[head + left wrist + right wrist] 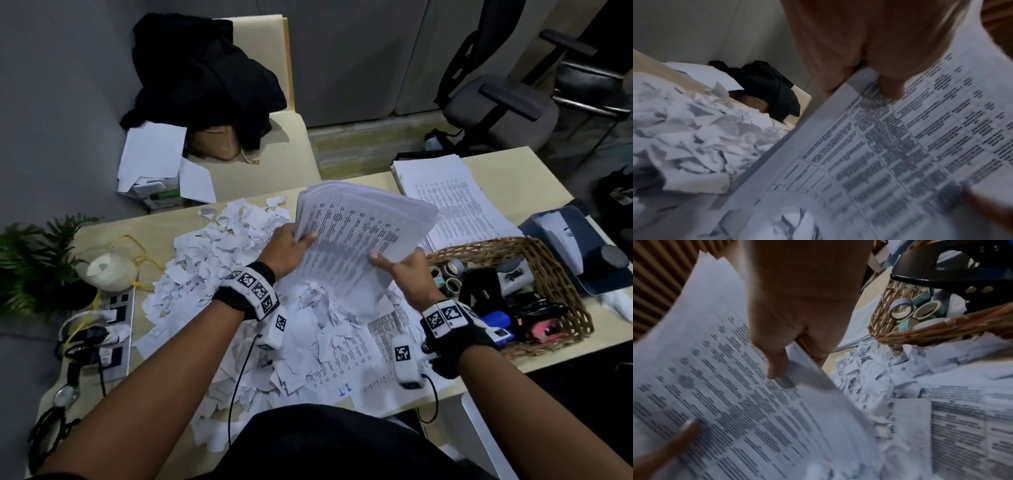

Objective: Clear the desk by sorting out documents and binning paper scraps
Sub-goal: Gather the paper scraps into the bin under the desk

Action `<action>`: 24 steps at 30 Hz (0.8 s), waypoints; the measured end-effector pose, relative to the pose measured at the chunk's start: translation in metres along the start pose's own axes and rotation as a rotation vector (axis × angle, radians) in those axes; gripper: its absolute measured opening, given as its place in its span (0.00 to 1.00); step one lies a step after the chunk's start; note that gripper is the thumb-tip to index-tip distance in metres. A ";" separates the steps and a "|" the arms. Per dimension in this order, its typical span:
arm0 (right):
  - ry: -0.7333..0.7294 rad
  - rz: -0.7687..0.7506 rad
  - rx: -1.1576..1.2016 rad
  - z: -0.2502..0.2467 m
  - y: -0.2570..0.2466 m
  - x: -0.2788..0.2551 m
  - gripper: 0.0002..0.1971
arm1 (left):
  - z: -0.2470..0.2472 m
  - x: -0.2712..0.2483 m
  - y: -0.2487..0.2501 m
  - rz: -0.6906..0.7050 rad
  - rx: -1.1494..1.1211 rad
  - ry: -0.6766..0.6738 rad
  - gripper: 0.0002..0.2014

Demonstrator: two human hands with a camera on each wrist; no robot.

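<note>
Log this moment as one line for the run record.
left hand: grips printed stack | right hand: grips same stack | stack: lifted above paper scraps | scraps: unbinned

- A pale wooden desk (507,171) is covered mid-top by torn paper scraps (212,260).
- Right of the scraps, a wicker basket (561,284) is set.
- Behind the basket, printed documents (455,192) are stacked.
- Left of the scraps, a power strip (113,329) is laid.

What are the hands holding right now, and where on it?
Both hold one stack of printed documents above the paper scraps: the left hand pinches its left edge, the right hand grips its near right corner.
</note>
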State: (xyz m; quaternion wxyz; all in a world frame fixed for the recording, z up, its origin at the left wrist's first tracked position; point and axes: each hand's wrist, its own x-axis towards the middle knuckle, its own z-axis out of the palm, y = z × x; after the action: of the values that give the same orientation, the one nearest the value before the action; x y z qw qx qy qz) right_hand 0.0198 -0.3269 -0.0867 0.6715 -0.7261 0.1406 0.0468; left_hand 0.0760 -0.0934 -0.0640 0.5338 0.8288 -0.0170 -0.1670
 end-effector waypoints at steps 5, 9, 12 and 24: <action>-0.012 0.213 -0.541 -0.008 0.052 0.006 0.13 | -0.025 0.000 -0.006 0.037 -0.055 0.205 0.12; -0.244 0.477 -0.957 -0.001 0.080 -0.014 0.05 | -0.051 -0.001 -0.024 -0.020 -0.123 0.321 0.16; -0.295 0.583 -0.903 0.007 0.102 -0.014 0.14 | -0.062 -0.003 -0.048 -0.100 -0.194 0.366 0.18; -0.243 0.603 -0.976 0.056 0.099 -0.015 0.23 | -0.038 -0.024 -0.149 -0.321 0.060 0.258 0.17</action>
State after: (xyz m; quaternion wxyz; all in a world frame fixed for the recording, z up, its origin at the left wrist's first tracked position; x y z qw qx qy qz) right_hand -0.0141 -0.2748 -0.1838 0.2279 -0.8685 0.2252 0.3783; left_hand 0.0425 0.0092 -0.1761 0.4732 0.8509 0.1788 -0.1418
